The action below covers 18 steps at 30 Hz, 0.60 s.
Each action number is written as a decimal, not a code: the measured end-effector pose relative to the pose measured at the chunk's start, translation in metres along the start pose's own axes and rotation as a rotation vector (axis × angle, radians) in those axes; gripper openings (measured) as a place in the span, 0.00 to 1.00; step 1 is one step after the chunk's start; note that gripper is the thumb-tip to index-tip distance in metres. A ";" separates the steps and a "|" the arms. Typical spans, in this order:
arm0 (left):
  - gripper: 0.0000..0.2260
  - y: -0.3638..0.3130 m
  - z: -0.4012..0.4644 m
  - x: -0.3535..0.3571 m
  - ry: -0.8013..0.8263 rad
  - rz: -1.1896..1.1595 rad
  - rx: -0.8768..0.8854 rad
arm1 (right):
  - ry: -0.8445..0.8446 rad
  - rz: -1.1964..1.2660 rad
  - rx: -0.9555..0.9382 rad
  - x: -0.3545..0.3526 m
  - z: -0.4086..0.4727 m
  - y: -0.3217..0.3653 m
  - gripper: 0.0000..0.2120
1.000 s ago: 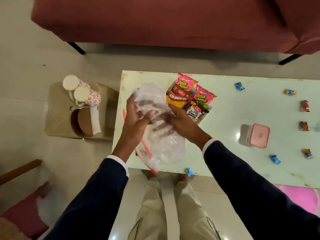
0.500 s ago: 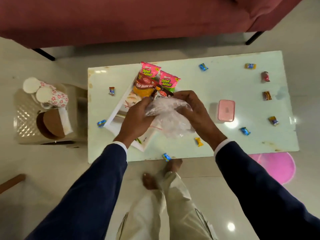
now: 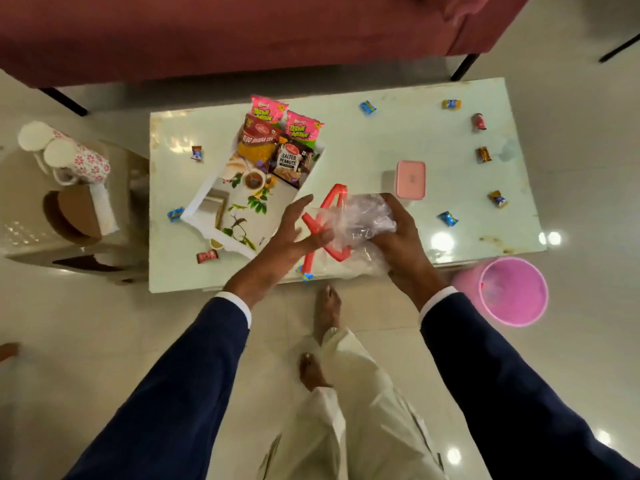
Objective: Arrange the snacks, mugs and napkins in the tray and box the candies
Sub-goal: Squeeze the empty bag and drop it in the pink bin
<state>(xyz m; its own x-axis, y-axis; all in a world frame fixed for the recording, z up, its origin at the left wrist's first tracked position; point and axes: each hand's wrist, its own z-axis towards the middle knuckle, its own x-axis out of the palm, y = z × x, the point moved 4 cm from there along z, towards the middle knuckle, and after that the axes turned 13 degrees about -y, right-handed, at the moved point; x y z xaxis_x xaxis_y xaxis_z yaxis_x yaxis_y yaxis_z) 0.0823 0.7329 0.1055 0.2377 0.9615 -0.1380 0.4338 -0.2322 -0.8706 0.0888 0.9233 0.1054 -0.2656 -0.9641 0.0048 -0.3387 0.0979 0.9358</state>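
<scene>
A pale glossy bench (image 3: 398, 140) stands before a red sofa (image 3: 242, 29), with a low side stool (image 3: 20, 216) to its left and a pink bin (image 3: 512, 296) on the floor at its near right corner. On the bench we see the tray (image 3: 242, 209) with four snack packs (image 3: 277, 140) crowded at its far end, the shut pink box (image 3: 410, 179) to its right, and candies (image 3: 447, 218) scattered all round, some near the edges. The mugs (image 3: 72, 157) lie on the stool, well apart from the tray, and the white folded stack (image 3: 102, 209) by them may be the napkins (we cannot tell for sure).

Our worry is the crumpled clear bag (image 3: 360, 216): light and springy, it could unfold and miss the bin, or sweep the candy (image 3: 304, 273) at the near edge onto the floor. Candies near the edges could also be knocked off by a passing sleeve.

The right hand (image 3: 398, 237) curls its fingers (image 3: 389, 202) round the bag and grips it above the near edge. The left hand (image 3: 294, 230) is spread beside it, fingers (image 3: 299, 206) straight and holding nothing, its thumb side touching the bag's red strip (image 3: 334, 199).
</scene>
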 end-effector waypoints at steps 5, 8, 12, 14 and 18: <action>0.22 0.021 -0.026 0.081 -0.174 -0.418 -0.190 | 0.028 -0.173 0.011 -0.014 -0.041 -0.020 0.25; 0.17 0.034 -0.024 0.119 -0.351 -0.385 -0.158 | 0.024 -0.495 -0.136 -0.048 -0.052 -0.033 0.30; 0.22 0.040 -0.013 0.169 -0.459 -0.279 -0.118 | 0.279 -0.542 -0.254 -0.119 -0.057 -0.046 0.45; 0.22 0.034 -0.005 0.221 -0.446 -0.250 -0.146 | 0.349 -0.595 -0.283 -0.163 -0.054 -0.054 0.52; 0.13 0.033 0.009 0.348 -0.262 -0.405 -0.451 | 0.258 -0.768 -0.275 -0.272 -0.031 -0.067 0.51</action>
<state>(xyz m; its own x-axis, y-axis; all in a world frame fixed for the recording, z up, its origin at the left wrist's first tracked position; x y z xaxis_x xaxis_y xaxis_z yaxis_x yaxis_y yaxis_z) 0.1715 1.0608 0.0241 -0.2156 0.9765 -0.0014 0.7797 0.1713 -0.6022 0.2122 1.1716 0.0528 0.1728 -0.7681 -0.6166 -0.1012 -0.6365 0.7646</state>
